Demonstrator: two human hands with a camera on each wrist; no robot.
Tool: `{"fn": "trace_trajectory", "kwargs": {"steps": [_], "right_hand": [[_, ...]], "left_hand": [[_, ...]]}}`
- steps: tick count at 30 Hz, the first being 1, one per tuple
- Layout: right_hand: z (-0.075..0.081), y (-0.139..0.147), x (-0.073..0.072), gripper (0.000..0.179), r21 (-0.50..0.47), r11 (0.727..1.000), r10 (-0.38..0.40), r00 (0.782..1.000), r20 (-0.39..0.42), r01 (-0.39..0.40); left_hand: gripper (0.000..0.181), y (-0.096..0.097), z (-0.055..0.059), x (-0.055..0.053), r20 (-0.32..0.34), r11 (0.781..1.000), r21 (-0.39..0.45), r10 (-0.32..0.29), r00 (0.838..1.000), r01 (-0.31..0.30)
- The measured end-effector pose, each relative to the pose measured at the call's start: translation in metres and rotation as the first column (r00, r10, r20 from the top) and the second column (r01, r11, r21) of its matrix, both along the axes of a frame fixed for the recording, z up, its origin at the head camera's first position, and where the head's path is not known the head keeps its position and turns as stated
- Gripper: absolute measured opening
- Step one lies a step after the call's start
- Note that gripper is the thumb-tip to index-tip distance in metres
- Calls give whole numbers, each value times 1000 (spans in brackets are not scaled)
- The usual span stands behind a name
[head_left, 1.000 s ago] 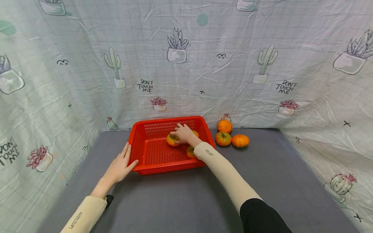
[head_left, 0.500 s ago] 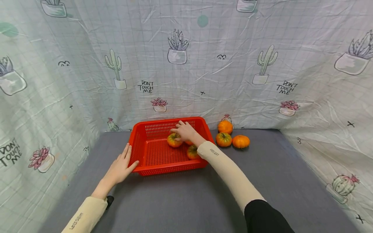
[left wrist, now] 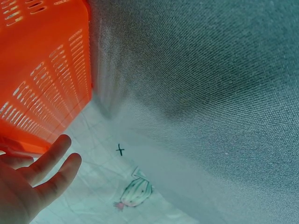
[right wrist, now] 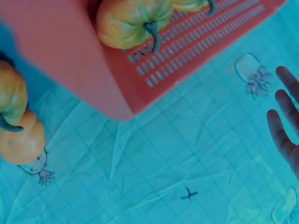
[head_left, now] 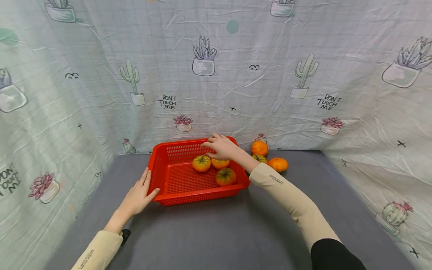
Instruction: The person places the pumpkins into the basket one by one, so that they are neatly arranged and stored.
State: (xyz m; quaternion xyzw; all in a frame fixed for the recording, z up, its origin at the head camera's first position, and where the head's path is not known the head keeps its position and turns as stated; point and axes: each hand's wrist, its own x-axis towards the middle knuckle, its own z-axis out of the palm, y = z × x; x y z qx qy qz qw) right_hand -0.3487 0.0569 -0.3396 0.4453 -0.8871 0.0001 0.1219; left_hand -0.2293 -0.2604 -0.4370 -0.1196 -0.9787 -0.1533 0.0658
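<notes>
My left hand rests with fairly straight fingers against the left rim of a red plastic basket. The left wrist view shows its fingers beside the slotted basket wall. Nothing is held in my right hand, raised over the back right part of the basket with fingers extended. Below it in the basket sit a left small pumpkin, a middle one partly hidden behind that hand, and a front small pumpkin, all orange with green tints. Stems show on the pumpkins in the right wrist view.
Right of the basket on the grey table are an orange pumpkin at the back, a flatter orange pumpkin, and a greenish pumpkin partly behind my right forearm. A cactus-print cloth hangs behind and at both sides.
My right hand has let go of the left pumpkin in the basket and lifted up and to the right, uncovering the pumpkins there. My left hand has stayed at the rim.
</notes>
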Motion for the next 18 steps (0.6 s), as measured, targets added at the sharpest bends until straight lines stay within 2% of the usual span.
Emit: {"fn": "trace_trajectory", "kwargs": {"steps": [5,10,18], "right_hand": [[7,14,15,29,-70,997,33,999,-20,-34],[7,26,29,26,-123,990,71,997,-22,-73],[-7,50,39,22,-200,972,97,986,-138,-124]], "left_hand": [[81,1,1,0,1,1000,-1,6,1000,-6],[80,1,0,0,-12,1000,2,8,1000,-8],[80,0,-1,-1,-3,1000,-1,6,1000,-6]]}}
